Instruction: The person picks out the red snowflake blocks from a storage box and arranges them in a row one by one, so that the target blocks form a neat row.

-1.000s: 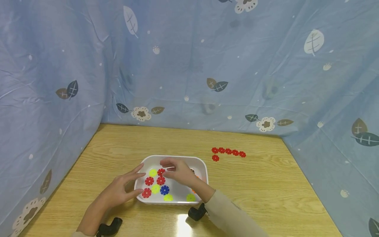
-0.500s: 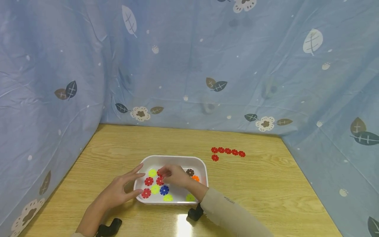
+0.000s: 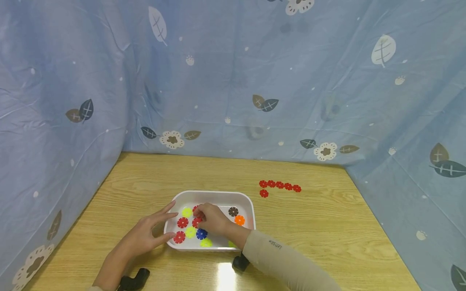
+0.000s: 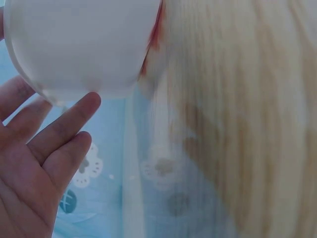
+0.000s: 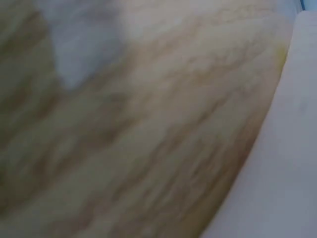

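Note:
A white tray [image 3: 218,193] holds flat, notched plastic snowflake discs in several colours. My left hand [image 3: 145,234] lies at its left end, fingers and thumb spread along the rim; in the left wrist view the left hand [image 4: 44,144] has extended fingers against the tray's outer wall [image 4: 79,49]. My right hand [image 3: 214,220] reaches down inside the tray with bent fingers. Its thumb and fingertips are right at a red disc [image 3: 196,222], and another red disc [image 3: 195,209] is partly hidden behind them. I cannot tell whether they pinch one. The right wrist view shows no hand.
Other discs in the tray include red [image 3: 183,222], yellow [image 3: 187,212], blue [image 3: 202,234], brown [image 3: 233,211] and orange [image 3: 239,220]. Several red discs [image 3: 280,185] form a row on the wooden table [image 3: 327,226], with one red disc [image 3: 263,193] below its left end. Patterned curtains [image 3: 225,81] enclose the table.
My right hand has come down onto the red discs, its thumb and fingers drawing closer together. The brown and orange discs have come into view. The left hand stays at the rim.

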`<act>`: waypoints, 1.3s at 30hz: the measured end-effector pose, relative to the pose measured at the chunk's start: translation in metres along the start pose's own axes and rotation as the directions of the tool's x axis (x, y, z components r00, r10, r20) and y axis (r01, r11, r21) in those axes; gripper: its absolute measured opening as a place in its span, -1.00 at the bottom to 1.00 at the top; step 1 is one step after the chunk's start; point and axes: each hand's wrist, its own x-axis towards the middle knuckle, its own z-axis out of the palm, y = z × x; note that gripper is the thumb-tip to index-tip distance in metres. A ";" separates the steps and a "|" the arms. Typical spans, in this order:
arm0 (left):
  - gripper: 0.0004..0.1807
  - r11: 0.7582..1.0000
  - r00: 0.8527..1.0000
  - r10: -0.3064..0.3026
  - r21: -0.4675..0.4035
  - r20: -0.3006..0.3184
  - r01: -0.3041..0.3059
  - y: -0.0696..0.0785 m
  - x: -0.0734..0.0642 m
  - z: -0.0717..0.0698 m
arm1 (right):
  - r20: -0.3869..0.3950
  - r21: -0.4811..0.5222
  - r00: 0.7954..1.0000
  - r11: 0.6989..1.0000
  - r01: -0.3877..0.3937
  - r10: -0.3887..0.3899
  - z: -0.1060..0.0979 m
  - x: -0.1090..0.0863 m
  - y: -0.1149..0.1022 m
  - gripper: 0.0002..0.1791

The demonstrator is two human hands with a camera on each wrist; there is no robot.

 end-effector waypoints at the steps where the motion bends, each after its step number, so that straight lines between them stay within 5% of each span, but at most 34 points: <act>1: -0.45 1.000 1.000 -0.001 0.000 0.000 0.001 0.000 0.000 0.000 | 0.003 -0.010 1.000 1.000 0.004 -0.004 0.000 0.000 -0.001 -0.73; 10: -0.45 1.000 1.000 -0.015 -0.007 0.009 0.015 0.001 0.000 -0.001 | 0.006 -0.110 1.000 0.993 0.030 -0.030 -0.003 -0.002 -0.001 -0.78; 20: -0.45 1.000 1.000 -0.001 -0.008 0.005 0.001 0.000 -0.001 0.000 | -0.015 -0.085 0.999 0.996 0.033 -0.034 -0.005 -0.001 0.000 -0.80; 30: -0.44 1.000 1.000 -0.010 -0.008 0.018 0.010 0.001 0.000 -0.001 | -0.033 0.080 0.999 0.996 -0.038 0.041 -0.010 -0.003 0.001 -0.72; 39: -0.46 1.000 1.000 0.006 -0.017 0.005 -0.006 0.000 0.000 -0.001 | -0.039 0.276 0.996 0.959 -0.066 0.080 -0.019 -0.006 0.002 -0.62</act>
